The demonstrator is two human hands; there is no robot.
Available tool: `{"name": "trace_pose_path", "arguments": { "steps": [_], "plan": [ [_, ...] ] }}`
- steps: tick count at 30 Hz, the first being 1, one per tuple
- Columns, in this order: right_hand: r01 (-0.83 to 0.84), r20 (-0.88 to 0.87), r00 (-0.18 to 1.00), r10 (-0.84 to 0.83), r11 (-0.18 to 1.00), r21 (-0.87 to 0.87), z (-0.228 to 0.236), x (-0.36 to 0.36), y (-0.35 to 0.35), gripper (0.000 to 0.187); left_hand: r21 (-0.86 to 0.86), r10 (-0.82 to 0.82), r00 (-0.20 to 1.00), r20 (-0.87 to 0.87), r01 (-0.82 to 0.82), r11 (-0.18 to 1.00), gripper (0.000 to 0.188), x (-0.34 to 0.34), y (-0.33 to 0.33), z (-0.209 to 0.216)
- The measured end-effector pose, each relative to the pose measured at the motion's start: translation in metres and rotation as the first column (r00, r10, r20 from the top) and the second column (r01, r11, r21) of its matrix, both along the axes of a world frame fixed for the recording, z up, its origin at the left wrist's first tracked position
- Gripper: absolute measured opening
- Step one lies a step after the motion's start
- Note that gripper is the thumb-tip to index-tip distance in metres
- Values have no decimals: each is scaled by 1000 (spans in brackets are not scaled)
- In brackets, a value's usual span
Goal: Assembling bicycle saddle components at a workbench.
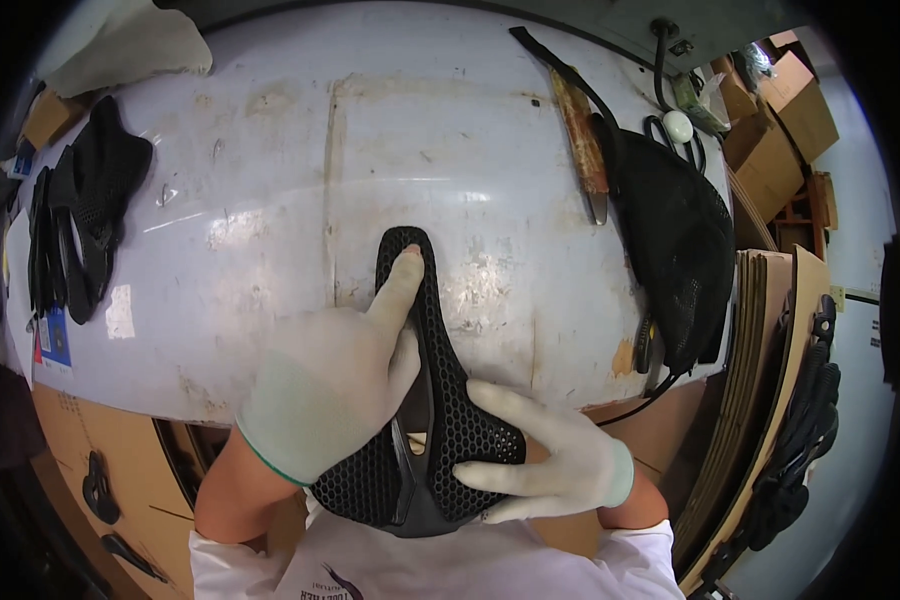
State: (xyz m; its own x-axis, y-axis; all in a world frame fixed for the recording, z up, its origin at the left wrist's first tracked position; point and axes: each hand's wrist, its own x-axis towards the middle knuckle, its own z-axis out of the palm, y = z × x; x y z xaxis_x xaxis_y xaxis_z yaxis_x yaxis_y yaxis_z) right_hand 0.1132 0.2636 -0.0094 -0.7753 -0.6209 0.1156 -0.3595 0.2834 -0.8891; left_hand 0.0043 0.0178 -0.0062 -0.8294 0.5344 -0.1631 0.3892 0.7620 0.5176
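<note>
A black bicycle saddle (445, 385) with a honeycomb-patterned surface and a long central opening is held close to my body at the table's near edge. Its narrow nose points away from me. My left hand (335, 370), in a white glove, grips the saddle from the left, and its index finger lies stretched along the nose. On the right, my gloved right hand (545, 455) holds the wide rear wing by its edge, with fingers on the top. The fingers underneath are hidden.
Several black saddles (90, 200) are stacked at the table's left. A black mesh piece (675, 240) and a worn wooden-handled tool (578, 135) lie on the right. Cardboard sheets (755, 370) stand beyond the table's right edge. More black saddles (800, 440) sit there. A pale cloth (135, 50) lies far left.
</note>
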Motion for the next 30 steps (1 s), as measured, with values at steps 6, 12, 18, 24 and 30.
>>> {"name": "trace_pose_path", "arguments": {
  "steps": [6, 12, 18, 24, 30],
  "plan": [
    [-50, -60, 997, 52, 998, 35, -4, -1, 5, 58, -24, 18, 1000, 21, -17, 1000, 62, 2, 4, 1],
    [-32, -88, 995, 41, 993, 110, 5, 1, -2, 57, 4, 41, 999, 18, -41, 999, 62, 3, 3, 1],
    [-48, -70, 996, 59, 987, 151, 5, 4, -3, 57, -38, 55, 995, 86, -52, 998, 60, 1, 7, 6],
    [-9, -91, 996, 19, 993, 114, 4, 7, -6, 57, -35, 117, 988, 99, -114, 993, 57, 4, 9, 4],
    [32, -53, 998, -30, 999, 42, -14, 22, -17, 58, -61, 91, 994, 67, -86, 994, 57, 5, 11, 0]
  ]
}}
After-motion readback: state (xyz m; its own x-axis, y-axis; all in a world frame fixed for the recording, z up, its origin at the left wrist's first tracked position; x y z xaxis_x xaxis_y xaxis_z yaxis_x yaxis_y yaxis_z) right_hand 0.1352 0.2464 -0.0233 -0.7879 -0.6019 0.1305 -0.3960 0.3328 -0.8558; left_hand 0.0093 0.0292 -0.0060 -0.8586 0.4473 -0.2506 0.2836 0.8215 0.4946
